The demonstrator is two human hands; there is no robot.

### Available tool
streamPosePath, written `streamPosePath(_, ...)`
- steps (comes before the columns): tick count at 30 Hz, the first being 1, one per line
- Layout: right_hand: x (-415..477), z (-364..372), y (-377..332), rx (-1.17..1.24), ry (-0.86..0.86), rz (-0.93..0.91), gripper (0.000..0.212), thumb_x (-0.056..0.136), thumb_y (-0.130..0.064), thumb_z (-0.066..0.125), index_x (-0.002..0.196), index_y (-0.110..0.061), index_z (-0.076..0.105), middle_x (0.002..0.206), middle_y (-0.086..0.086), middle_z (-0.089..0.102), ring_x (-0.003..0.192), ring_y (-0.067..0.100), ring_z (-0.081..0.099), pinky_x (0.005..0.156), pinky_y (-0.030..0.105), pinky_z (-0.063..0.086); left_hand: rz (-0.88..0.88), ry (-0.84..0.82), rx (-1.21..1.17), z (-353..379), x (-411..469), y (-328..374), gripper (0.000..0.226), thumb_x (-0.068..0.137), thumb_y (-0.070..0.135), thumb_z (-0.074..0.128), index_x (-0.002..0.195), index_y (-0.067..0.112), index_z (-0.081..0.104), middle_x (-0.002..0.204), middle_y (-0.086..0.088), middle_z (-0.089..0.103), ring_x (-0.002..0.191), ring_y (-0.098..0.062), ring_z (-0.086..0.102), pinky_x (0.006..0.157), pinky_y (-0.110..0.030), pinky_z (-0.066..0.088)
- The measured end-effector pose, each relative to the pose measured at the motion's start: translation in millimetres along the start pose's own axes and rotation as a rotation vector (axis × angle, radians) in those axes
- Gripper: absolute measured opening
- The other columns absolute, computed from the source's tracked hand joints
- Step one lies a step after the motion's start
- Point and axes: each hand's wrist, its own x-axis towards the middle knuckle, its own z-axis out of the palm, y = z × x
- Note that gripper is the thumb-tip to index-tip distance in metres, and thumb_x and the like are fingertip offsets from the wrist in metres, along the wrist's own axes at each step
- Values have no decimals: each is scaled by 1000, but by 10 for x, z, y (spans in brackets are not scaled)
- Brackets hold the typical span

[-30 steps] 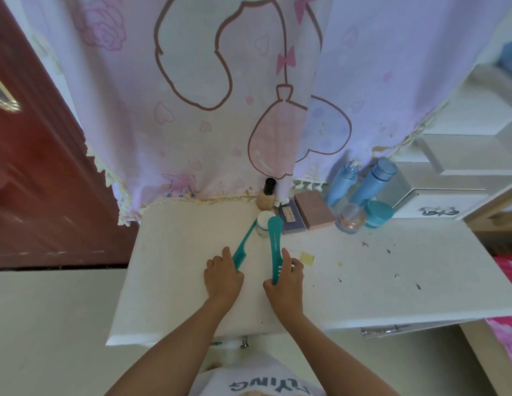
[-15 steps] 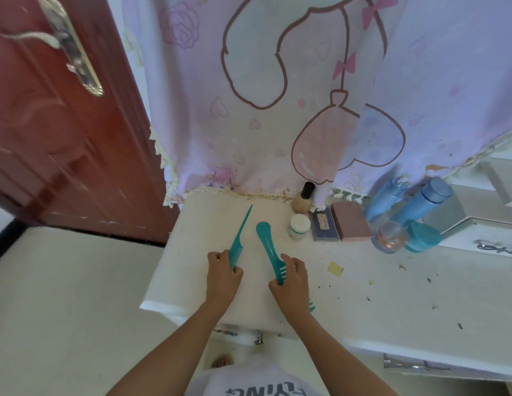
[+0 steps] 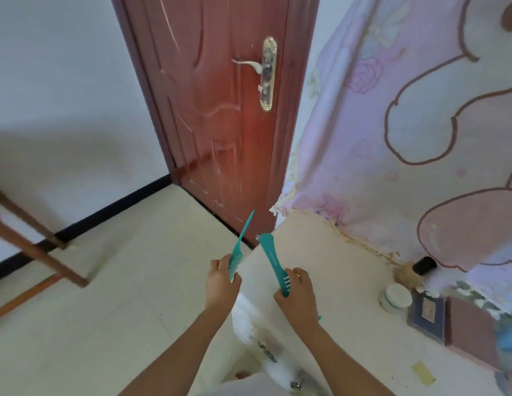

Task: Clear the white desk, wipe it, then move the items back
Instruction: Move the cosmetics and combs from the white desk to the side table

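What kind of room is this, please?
Probably a bedroom's dressing corner: the white desk carries a cream jar and makeup cases, a pink cartoon curtain hangs behind it, a wooden door stands beside.

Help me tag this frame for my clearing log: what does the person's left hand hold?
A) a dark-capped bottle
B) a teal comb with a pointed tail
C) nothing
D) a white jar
B: the left hand grips the teal tail comb by its toothed end, with the pointed tail sticking up, while the right hand holds the wide-tooth comb.
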Motion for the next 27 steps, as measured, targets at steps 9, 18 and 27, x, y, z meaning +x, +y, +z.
streamPosePath(9,-239,149,-213,-35,-191,-307,49,82,-12,56,130,-8,44,135,6,40,117,17,44,91,19,41,-190,336,-103,-439,-598,-322,43,85,1,53,126,9,48,113,-11,47,80,-22,49,70,-28,41)
streamPosePath(18,-633,198,-524,-78,-313,-601,42,80,-8,56,121,-2,50,119,11,48,105,23,48,78,18,37,-365,572,-90,-798,-1562,-672,43,85,1,54,127,7,47,115,-14,47,91,-29,51,82,-35,46)
streamPosePath(27,-1342,543,-1164,-63,-450,-838,46,80,-10,57,125,-5,48,124,10,46,110,22,46,84,22,41,-514,839,-82,-1390,-2498,-1014,43,85,2,55,127,6,47,117,-14,48,90,-21,47,80,-28,41)
